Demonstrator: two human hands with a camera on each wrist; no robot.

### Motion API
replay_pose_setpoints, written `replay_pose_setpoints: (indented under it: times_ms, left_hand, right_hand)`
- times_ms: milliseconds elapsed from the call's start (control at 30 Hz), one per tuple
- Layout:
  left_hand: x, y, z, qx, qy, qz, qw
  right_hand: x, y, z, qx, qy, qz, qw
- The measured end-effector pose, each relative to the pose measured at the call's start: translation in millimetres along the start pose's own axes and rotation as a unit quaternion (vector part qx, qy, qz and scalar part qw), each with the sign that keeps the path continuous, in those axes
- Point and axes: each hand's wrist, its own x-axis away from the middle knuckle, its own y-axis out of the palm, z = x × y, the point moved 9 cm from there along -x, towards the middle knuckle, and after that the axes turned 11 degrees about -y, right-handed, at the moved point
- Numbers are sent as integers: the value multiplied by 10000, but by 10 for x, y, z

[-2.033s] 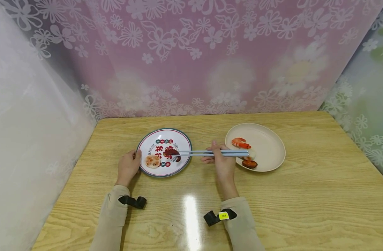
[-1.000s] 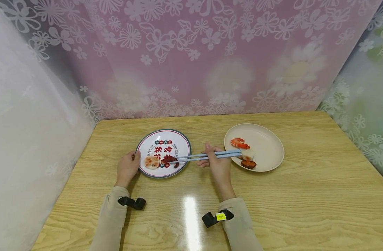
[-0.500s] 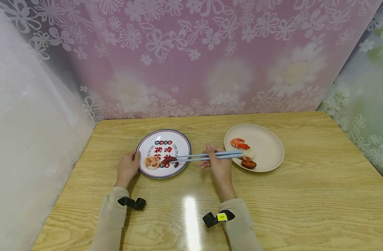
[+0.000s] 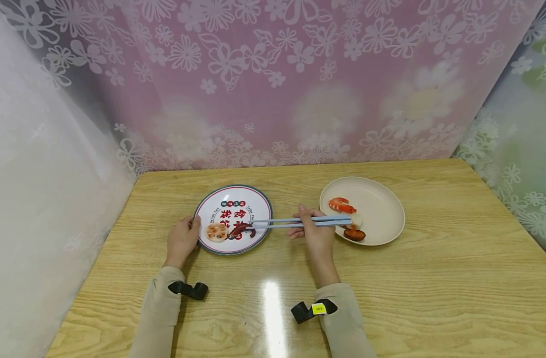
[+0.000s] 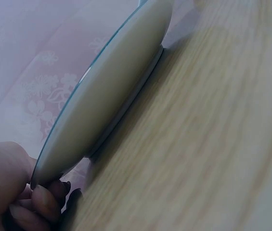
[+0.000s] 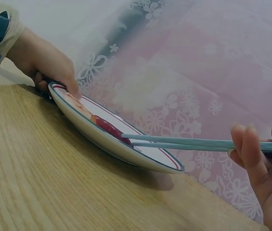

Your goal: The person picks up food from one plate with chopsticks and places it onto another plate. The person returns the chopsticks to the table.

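Note:
My left hand [image 4: 183, 239] pinches the left rim of a white round plate [image 4: 256, 199] with a dark green edge and red lettering, thumb on top and fingers curled beneath, as the left wrist view shows. On this plate lie a lotus root slice [image 4: 217, 232] and a dark red, curled, tentacle-like food piece [image 4: 240, 229], side by side. A pair of pale blue chopsticks [image 4: 279, 223] is held in my right hand [image 4: 317, 237], pointing left over the plate. In the right wrist view the chopstick tips reach the right end of the dark red piece [image 6: 110, 129]; whether they grip it I cannot tell.
A cream oval plate [image 4: 385, 219] stands to the right, holding a shrimp [image 4: 342, 205], a mussel [image 4: 354, 234] and a whitish piece [image 4: 356, 221] partly behind the chopsticks. The wooden table [image 4: 456, 278] ends at a pink floral curtain [image 4: 277, 114].
Over two seconds the dark red piece has shifted down and left, close to the lotus slice. The chopsticks went left with it, then drew slightly back right. The left hand keeps its hold.

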Motion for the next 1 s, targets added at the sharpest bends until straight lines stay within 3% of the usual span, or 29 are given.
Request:
replay_pose_setpoints:
  times_ms: [567,833,1000]
  left_hand:
    - [15,-5,15,-4,18,19,10000]
    - [15,2,7,26,-26,8,10000]
    - [7,0,8,44,-31,8,10000]
  right_hand:
    - [-44,-132,11,-245,60,276,9993]
    - [-67,-208,-62,-80,95,369,9992]
    - [-104,-266,-134,-196,-90,512,9985]
